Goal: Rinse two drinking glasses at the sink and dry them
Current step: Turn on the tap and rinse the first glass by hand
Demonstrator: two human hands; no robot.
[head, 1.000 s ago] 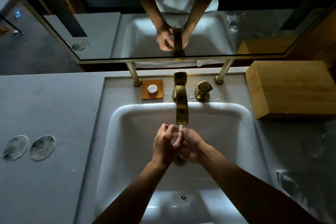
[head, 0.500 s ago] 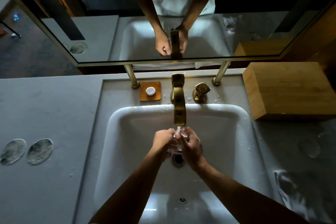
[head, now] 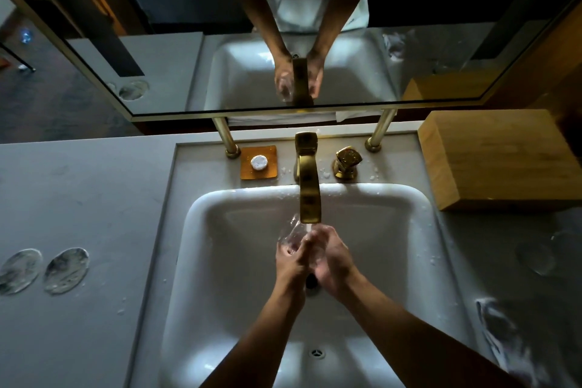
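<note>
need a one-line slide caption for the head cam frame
Both hands, left hand and right hand, hold a clear drinking glass under the brass faucet over the white sink.

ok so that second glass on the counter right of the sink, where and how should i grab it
Judging loosely, since the second glass is clear and dim against the counter: it seems to stand apart from other things, beside the basin. Wrap its side wall around the middle, coming in from the sink side with the right hand, not pinching the rim, as it may be wet.
</note>
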